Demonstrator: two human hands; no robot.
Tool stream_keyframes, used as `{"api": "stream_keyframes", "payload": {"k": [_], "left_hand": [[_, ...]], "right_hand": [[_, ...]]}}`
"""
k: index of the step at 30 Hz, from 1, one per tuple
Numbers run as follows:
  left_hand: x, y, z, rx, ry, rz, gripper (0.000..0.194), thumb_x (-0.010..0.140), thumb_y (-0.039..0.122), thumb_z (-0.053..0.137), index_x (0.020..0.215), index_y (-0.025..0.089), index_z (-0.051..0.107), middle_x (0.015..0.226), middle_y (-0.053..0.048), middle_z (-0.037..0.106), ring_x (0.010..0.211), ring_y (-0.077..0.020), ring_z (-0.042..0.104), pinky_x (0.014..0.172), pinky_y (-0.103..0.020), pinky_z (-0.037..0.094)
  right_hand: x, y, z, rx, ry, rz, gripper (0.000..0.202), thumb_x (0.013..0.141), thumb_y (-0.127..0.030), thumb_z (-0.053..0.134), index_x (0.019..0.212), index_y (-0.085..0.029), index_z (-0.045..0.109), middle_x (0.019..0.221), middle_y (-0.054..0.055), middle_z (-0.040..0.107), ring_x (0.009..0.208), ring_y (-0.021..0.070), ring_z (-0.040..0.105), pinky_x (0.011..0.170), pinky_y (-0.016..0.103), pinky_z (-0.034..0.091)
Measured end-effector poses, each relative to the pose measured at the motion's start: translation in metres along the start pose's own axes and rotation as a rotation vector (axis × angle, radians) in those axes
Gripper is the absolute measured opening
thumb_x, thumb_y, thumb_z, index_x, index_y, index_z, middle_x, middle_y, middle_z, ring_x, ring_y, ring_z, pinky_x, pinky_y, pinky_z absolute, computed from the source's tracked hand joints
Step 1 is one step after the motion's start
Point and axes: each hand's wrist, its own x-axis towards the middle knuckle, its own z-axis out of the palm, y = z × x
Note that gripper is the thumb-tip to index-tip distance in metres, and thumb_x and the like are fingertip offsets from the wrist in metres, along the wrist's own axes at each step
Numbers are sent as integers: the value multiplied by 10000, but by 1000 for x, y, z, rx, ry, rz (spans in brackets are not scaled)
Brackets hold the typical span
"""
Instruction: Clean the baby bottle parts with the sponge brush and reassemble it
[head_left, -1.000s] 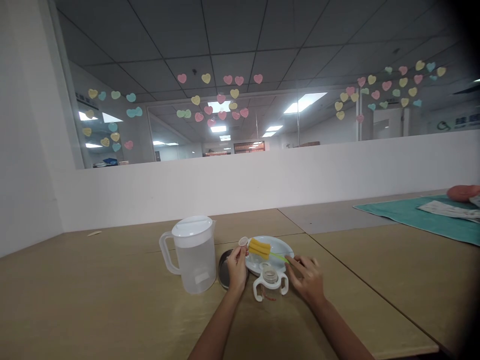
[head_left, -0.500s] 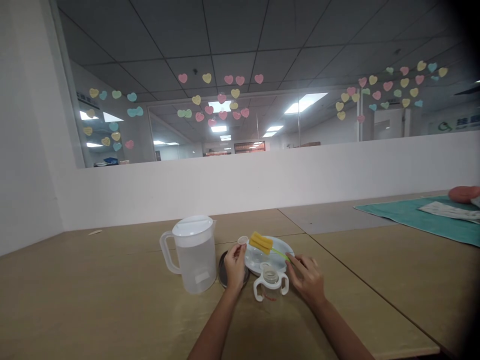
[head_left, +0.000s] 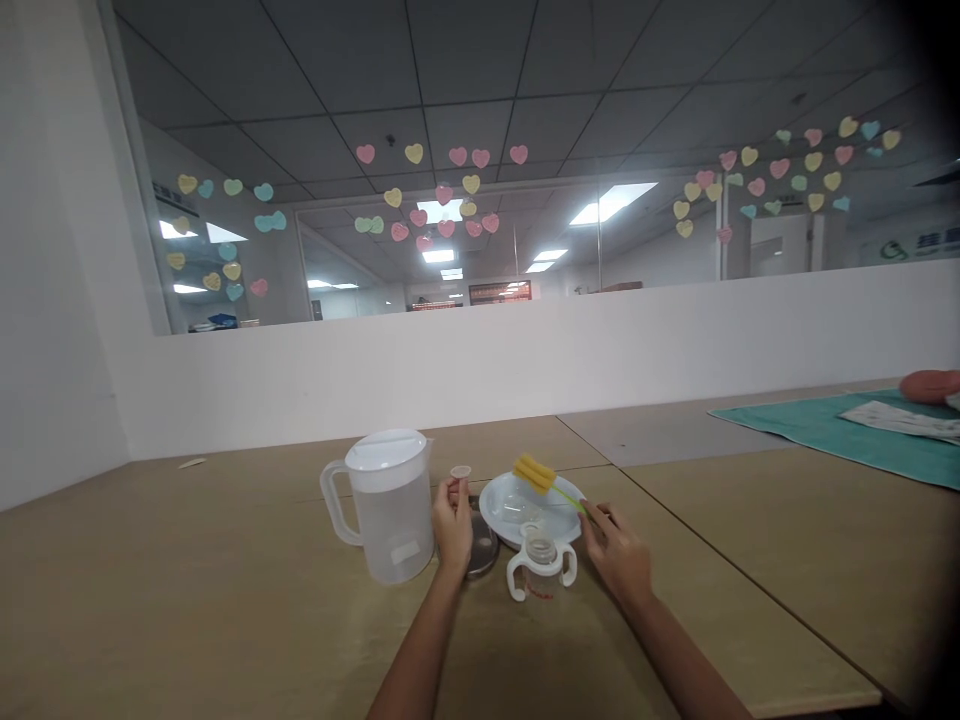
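Observation:
Between the fingertips of my left hand (head_left: 453, 525) is a small, pale round piece (head_left: 460, 472), perhaps a bottle nipple or cap; its kind is unclear. My right hand (head_left: 616, 548) grips the green handle of a sponge brush (head_left: 535, 474), whose yellow head is raised over a white bowl (head_left: 491, 512). Something clear lies inside the bowl. In front of it stands a clear baby bottle (head_left: 541, 575), uncapped, with a white two-handled ring around its neck. Partly behind my left hand sits a dark round tray (head_left: 484, 555).
A lidded, translucent pitcher (head_left: 394, 515) stands left of my left hand. At the far right, a teal cloth (head_left: 832, 440) carries a white patterned cloth (head_left: 900, 422) and a reddish object (head_left: 930, 387). A white wall (head_left: 487, 375) with a window borders the table's back.
My left hand has moved left with the small round piece, away from the brush. The sponge brush has shifted slightly right and up in my right hand.

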Motion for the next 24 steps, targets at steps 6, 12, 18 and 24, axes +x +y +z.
{"api": "stream_keyframes", "payload": {"k": [6, 12, 18, 24], "left_hand": [[6, -15, -9, 342, -75, -10, 271, 818, 442, 512, 799, 180, 576, 677, -18, 638, 643, -152, 603, 629, -234, 426], [1, -20, -8, 652, -209, -54, 120, 811, 270, 551, 833, 164, 602, 726, -73, 669, 696, -189, 627, 618, -245, 382], [-3, -20, -9, 810, -307, -9, 167, 841, 247, 500, 874, 158, 637, 865, -131, 677, 833, -225, 637, 735, -290, 415], [-6, -14, -8, 823, -289, 76, 164, 817, 198, 507, 809, 142, 661, 918, -151, 656, 966, -254, 588, 840, -321, 399]], "right_hand": [[-3, 0, 4, -35, -36, 74, 333, 938, -348, 406, 1005, -178, 684, 817, 41, 673, 621, 104, 598, 523, 199, 360], [-5, 3, 6, -5, -79, 118, 382, 949, -395, 354, 1022, -173, 656, 840, 51, 693, 648, 127, 629, 536, 206, 382], [-1, 2, 2, 60, -145, 119, 418, 948, -430, 325, 924, -187, 664, 877, 51, 703, 664, 134, 655, 530, 210, 406], [0, 2, 0, 60, -165, 121, 448, 942, -451, 320, 921, -191, 684, 841, 64, 705, 622, 140, 652, 494, 216, 388]]}}
